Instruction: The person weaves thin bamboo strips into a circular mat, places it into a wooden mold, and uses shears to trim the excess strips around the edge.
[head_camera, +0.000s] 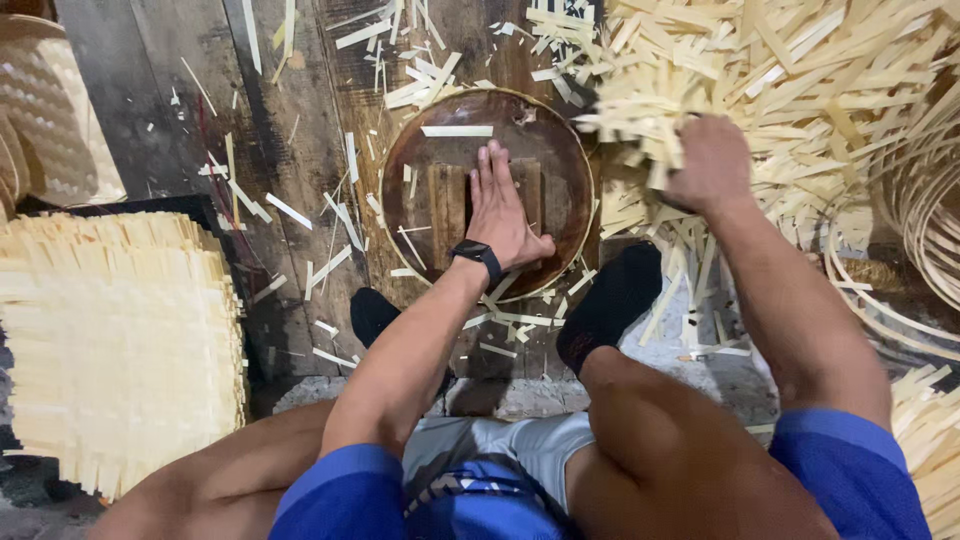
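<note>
My left hand (503, 212) lies flat, fingers together, on the small wooden block in the middle of a round dark wooden mould (560, 160) with a thin bamboo rim. A black watch is on that wrist. My right hand (712, 160) reaches into a big heap of pale bamboo strips (800, 70) at the upper right, fingers curled in among the strips. A single short strip (457, 131) lies on the mould's far side.
A stack of woven bamboo mats (110, 340) with fringed edges stands at the left. Bent bamboo hoops (925, 230) lie at the right. Loose strip offcuts litter the dark plank floor (170, 110). My feet in black socks (612, 300) rest below the mould.
</note>
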